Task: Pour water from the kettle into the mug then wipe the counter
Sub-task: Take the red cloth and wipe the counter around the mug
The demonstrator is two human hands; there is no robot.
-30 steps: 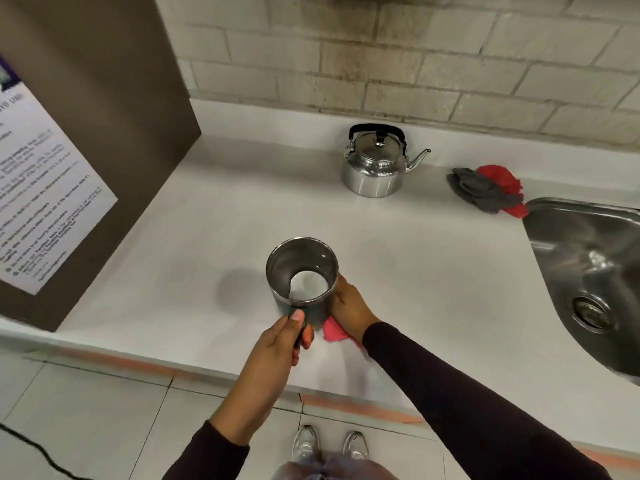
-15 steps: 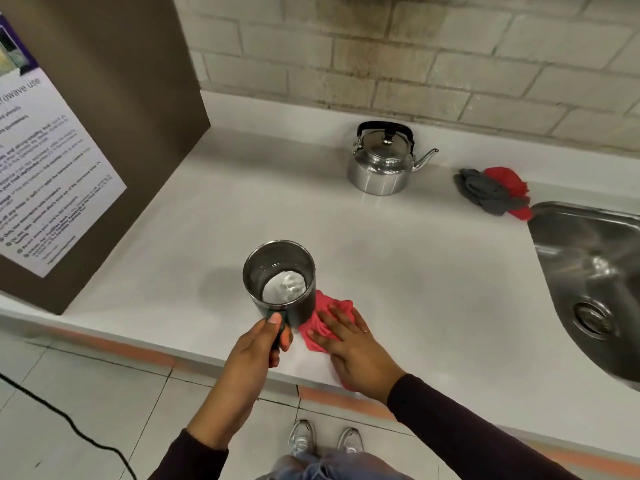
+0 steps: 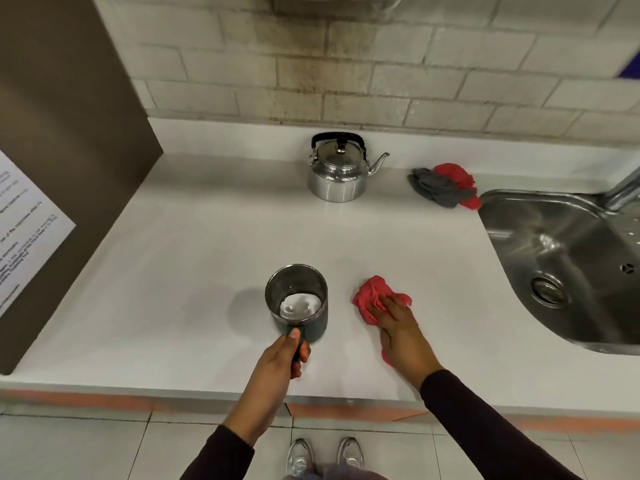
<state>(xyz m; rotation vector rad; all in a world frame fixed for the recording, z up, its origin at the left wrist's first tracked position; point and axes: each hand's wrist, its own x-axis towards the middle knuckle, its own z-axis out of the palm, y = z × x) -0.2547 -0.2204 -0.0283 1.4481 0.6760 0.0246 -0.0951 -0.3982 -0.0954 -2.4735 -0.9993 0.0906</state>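
Note:
A steel mug (image 3: 297, 299) with water in it is held by its handle in my left hand (image 3: 280, 358), just above the white counter (image 3: 207, 258) near the front edge. My right hand (image 3: 401, 330) lies flat on a pink cloth (image 3: 372, 299) on the counter, to the right of the mug and apart from it. A shiny steel kettle (image 3: 337, 174) with a black handle stands upright at the back of the counter, its spout pointing right.
A grey and red pile of cloths (image 3: 446, 185) lies at the back, beside the steel sink (image 3: 568, 258) on the right. A brown appliance (image 3: 62, 133) with a printed sheet stands at the left. A brick wall runs behind.
My right hand has slid the pink cloth to the right, out from beside the mug. My left hand keeps the mug by its handle. The view has shifted left and closer.

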